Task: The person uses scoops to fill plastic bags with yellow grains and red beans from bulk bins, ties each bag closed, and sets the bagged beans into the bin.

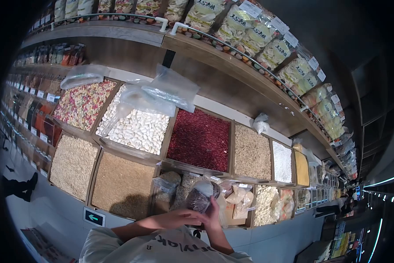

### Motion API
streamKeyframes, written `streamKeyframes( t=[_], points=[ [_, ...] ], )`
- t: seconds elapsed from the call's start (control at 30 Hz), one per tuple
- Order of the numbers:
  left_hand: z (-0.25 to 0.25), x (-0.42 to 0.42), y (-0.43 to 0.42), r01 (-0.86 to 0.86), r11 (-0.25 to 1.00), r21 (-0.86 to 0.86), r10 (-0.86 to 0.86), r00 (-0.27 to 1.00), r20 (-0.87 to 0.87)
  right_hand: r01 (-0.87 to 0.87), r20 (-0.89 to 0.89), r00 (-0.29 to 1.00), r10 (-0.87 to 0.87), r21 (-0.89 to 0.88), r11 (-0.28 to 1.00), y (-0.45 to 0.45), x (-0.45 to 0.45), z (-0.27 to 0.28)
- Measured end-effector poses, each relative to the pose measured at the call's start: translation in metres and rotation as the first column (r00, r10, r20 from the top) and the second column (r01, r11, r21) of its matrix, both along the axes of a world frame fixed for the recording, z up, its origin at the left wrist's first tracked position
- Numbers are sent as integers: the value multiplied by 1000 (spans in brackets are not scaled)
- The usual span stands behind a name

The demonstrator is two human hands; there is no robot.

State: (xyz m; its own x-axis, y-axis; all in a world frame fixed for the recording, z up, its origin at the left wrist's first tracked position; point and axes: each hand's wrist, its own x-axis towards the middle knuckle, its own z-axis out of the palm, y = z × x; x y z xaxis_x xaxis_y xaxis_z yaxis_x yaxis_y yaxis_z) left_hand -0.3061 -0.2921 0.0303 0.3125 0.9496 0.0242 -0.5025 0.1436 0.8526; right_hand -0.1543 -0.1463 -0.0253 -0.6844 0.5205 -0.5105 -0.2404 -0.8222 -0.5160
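Close in front of my body, both hands are at a clear plastic bag with dark reddish-brown contents. My right hand grips the bag's right side, its thumb and fingers pressed to the plastic. Across the near, lower side of the bag lies my left hand, its fingers curved against it and partly overlapping the right hand. Parts of the fingers are hidden. Behind the bag are the lower bins, with a bin of packed bags to the right and another bagged good to the left.
Upper bins hold dark red beans, white beans and a colourful flake mix. Plastic bags lie over the white beans. A wooden shelf with packaged goods overhangs the bins. A person's dark shoe shows at left.
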Motion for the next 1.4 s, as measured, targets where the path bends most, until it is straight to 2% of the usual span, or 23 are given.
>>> streamKeyframes(
  t=[0.03,0.1,0.13,0.17,0.23,0.3,0.37,0.43,0.5,0.6,0.7,0.73,0.77,0.8,0.83,0.87,0.9,0.93,0.97,1.03,1.13,1.27,1.4],
  points=[
    [-6,-4,-1,0,1000,-2,0,1000,1,3,-81,997,0,39,999,14,-7,8],
    [-20,-9,-1,94,987,-129,-69,980,185,6,-145,989,-13,-48,999,49,-30,19],
    [-28,-6,-2,-1,989,-151,14,996,85,16,-124,992,-22,-49,999,66,-44,24],
    [-38,-4,-1,-5,989,-146,18,996,85,24,-103,994,-29,-48,999,82,-58,27],
    [-58,-5,0,-132,979,-157,121,990,-78,152,67,987,-144,-135,979,107,-87,27],
    [-70,-6,2,-121,969,-213,123,992,-2,220,71,975,-211,-160,962,131,-105,14],
    [-71,-14,4,-117,959,-260,139,988,69,280,58,960,-275,-106,954,145,-124,10],
    [-63,-15,1,-216,937,-274,229,973,16,312,-102,948,-303,91,946,150,-133,18],
    [-77,-13,2,-254,927,-277,271,962,24,291,-104,953,-284,63,955,135,-137,45],
    [-92,-13,5,-336,883,-329,359,933,9,59,-246,969,-26,128,990,91,-141,47],
    [-123,-3,8,-383,866,-321,380,922,-74,-159,-131,973,191,222,962,15,-131,38],
    [-162,10,11,-383,868,-317,379,922,-75,-259,-60,956,288,290,921,-18,-126,41],
    [-216,27,15,-474,874,-108,468,880,-80,-423,6,889,458,395,816,-47,-120,45],
    [-216,33,19,-456,880,-134,445,890,-103,-563,91,795,600,479,674,-71,-114,43],
    [-214,37,23,-437,885,-159,421,898,-126,-633,-7,612,790,594,496,-89,-107,25],
    [-213,43,27,-418,889,-184,396,906,-148,-696,183,444,877,687,209,-108,-103,46],
    [-201,43,34,-410,892,-189,330,878,-347,-628,402,269,875,762,-157,-121,-106,70],
    [-196,44,35,-377,923,-78,283,801,-528,-530,365,246,898,826,-190,-133,-100,69],
    [-197,52,36,-368,927,-78,273,801,-533,-467,316,142,938,857,-218,-138,-100,55],
    [-210,67,40,-347,937,27,265,659,-704,-399,329,169,929,885,-241,-139,-95,54],
    [-219,77,47,-256,966,40,210,685,-697,-498,288,144,947,848,-182,-137,-100,85],
    [-233,82,62,-166,986,3,112,653,-749,-430,241,87,967,884,-182,-155,-107,95],
    [-237,81,66,-287,953,99,261,608,-750,-588,204,45,978,797,-139,-145,-103,121]
  ],
)
